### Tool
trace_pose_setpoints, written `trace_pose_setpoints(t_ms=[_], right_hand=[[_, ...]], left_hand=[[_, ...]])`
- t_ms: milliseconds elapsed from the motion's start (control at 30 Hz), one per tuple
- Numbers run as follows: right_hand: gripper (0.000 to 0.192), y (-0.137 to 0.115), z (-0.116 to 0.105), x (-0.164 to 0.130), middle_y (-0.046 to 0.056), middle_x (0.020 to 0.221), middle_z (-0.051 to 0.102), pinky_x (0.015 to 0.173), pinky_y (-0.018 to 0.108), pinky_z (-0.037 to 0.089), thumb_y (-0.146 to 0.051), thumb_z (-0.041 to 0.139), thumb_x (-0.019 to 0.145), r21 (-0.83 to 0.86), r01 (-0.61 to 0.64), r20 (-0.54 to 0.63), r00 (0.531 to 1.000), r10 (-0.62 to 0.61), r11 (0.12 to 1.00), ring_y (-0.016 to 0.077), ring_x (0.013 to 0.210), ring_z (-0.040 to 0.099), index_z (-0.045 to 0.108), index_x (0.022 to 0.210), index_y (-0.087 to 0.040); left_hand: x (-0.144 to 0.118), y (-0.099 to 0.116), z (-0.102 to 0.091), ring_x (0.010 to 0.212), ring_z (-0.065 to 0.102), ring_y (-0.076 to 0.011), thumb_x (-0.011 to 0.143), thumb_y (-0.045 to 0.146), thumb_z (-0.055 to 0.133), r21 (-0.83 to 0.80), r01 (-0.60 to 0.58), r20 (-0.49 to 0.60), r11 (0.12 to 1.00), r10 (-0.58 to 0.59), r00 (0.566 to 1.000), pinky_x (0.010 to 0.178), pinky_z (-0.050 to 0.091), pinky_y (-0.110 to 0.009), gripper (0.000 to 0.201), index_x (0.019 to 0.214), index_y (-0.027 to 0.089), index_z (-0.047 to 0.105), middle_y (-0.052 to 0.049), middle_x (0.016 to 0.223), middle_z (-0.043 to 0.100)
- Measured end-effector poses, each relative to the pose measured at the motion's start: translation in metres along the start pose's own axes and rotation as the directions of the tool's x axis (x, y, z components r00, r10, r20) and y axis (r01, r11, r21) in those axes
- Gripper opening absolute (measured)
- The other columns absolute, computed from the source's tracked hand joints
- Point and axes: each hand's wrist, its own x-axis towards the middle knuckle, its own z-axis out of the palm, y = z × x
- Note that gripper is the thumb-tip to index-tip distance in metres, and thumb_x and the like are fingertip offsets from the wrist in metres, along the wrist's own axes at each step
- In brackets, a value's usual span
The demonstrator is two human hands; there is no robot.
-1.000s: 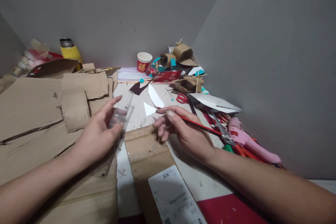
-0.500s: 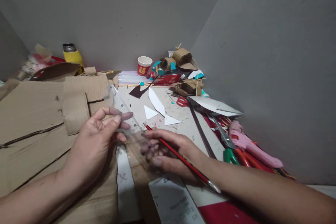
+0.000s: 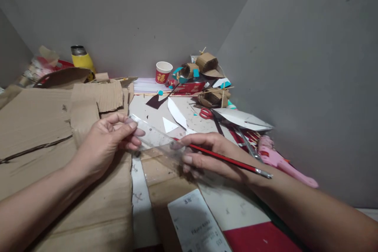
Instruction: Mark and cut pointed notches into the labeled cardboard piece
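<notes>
A clear plastic ruler [image 3: 156, 133] slants between my two hands over the cardboard. My left hand [image 3: 110, 138] pinches its upper left end between thumb and fingers. At its lower right end is my right hand [image 3: 206, 149], which also grips a red pencil [image 3: 224, 158] with a silver end. The pencil lies across the fingers, its silver end to the right and its tip partly hidden by them. Beneath the ruler lies a brown cardboard piece [image 3: 165, 195] with a white printed label [image 3: 196, 220]. My right hand's lower fingers are blurred.
Large cardboard sheets [image 3: 35, 126] cover the left side. White paper cutouts [image 3: 176, 112], a dark cutout [image 3: 156, 101] and a red paper cup [image 3: 163, 73] stand farther back. Red-handled scissors [image 3: 206, 113] and a pink glue gun [image 3: 283, 165] lie at right, near cardboard models [image 3: 206, 63].
The ruler has turned to a flatter slant. My right hand has moved right and up with the pencil, which also lies flatter. My left hand keeps its pinch and has shifted slightly.
</notes>
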Motion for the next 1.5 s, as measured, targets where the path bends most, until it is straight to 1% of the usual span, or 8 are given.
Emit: trace_pose_setpoints(t_ms=[133,367,500,633,767,967,1200,1500], right_hand=[[0.037,0.003,-0.001,0.005,-0.001,0.072,0.062,0.051,0.020,0.050,-0.037,0.073,0.085,-0.054,0.027,-0.019,0.999,-0.029,0.998,0.0088,0.054,0.059,0.063,0.111,-0.013],[0.035,0.004,0.002,0.006,0.000,0.079,0.062,0.057,0.022,0.048,-0.033,0.076,0.082,-0.184,0.073,-0.022,0.997,-0.078,0.980,0.0095,0.062,0.056,0.067,0.111,-0.016],[0.033,0.000,0.000,0.004,-0.002,0.071,0.057,0.052,0.022,0.043,-0.039,0.073,0.083,-0.229,0.089,-0.037,0.994,-0.100,0.969,0.0099,0.056,0.054,0.068,0.107,-0.016],[0.033,-0.005,-0.007,0.006,-0.003,0.067,0.056,0.047,0.022,0.039,-0.041,0.072,0.083,-0.315,0.120,-0.172,0.968,-0.181,0.942,0.0095,0.051,0.049,0.066,0.104,-0.017],[0.031,-0.008,-0.008,0.006,-0.005,0.061,0.050,0.045,0.023,0.034,-0.040,0.068,0.086,-0.406,0.103,-0.207,0.958,-0.201,0.908,0.0096,0.049,0.043,0.065,0.105,-0.016],[0.024,-0.003,-0.009,0.001,-0.004,0.066,0.050,0.047,0.022,0.035,-0.036,0.062,0.092,-0.443,0.121,-0.094,0.979,-0.180,0.888,0.0090,0.052,0.043,0.064,0.106,-0.017],[0.019,0.004,-0.012,0.001,-0.003,0.069,0.054,0.050,0.022,0.038,-0.035,0.060,0.094,-0.418,0.091,0.027,0.996,-0.088,0.904,0.0100,0.056,0.047,0.061,0.101,-0.016],[0.013,0.003,-0.006,0.002,-0.002,0.071,0.053,0.056,0.024,0.039,-0.029,0.059,0.093,-0.448,0.045,0.025,0.999,-0.038,0.893,0.0113,0.061,0.047,0.059,0.095,-0.016]], left_hand=[[-0.002,-0.004,0.001,0.055,0.068,-0.0109,0.079,0.027,0.078,0.104,0.127,0.169,0.986,-0.143,0.975,0.052,0.056,-0.017,0.021,0.076,0.015,0.060,-0.004,0.071,0.076],[-0.005,-0.007,0.002,0.061,0.071,-0.0123,0.082,0.025,0.074,0.050,0.181,0.250,0.982,-0.188,0.950,0.057,0.057,-0.019,0.019,0.075,0.016,0.059,-0.005,0.077,0.077],[-0.006,-0.005,0.004,0.063,0.072,-0.0130,0.089,0.028,0.065,0.103,0.132,0.186,0.986,-0.149,0.971,0.060,0.058,-0.021,0.017,0.079,0.015,0.060,-0.006,0.078,0.077],[-0.004,-0.006,0.003,0.052,0.065,-0.0108,0.091,0.028,0.060,0.290,-0.044,0.017,0.956,0.041,0.999,0.049,0.052,-0.020,0.012,0.088,0.017,0.059,-0.001,0.070,0.071],[0.000,-0.009,-0.003,0.044,0.056,-0.0087,0.089,0.030,0.058,0.401,-0.118,-0.023,0.909,0.138,0.990,0.041,0.043,-0.019,0.012,0.096,0.020,0.057,0.002,0.070,0.068],[0.008,-0.011,-0.010,0.043,0.056,-0.0111,0.081,0.023,0.058,0.473,-0.057,0.040,0.879,0.043,0.998,0.043,0.044,-0.023,0.012,0.093,0.018,0.057,0.000,0.068,0.068],[0.010,-0.013,-0.011,0.046,0.059,-0.0137,0.079,0.024,0.059,0.498,-0.065,0.065,0.865,0.037,0.997,0.045,0.046,-0.025,0.013,0.091,0.018,0.058,-0.002,0.067,0.069],[0.009,-0.017,-0.014,0.049,0.057,-0.0148,0.078,0.025,0.060,0.570,-0.125,0.126,0.812,0.064,0.990,0.049,0.046,-0.026,0.006,0.080,0.020,0.062,0.000,0.063,0.065]])
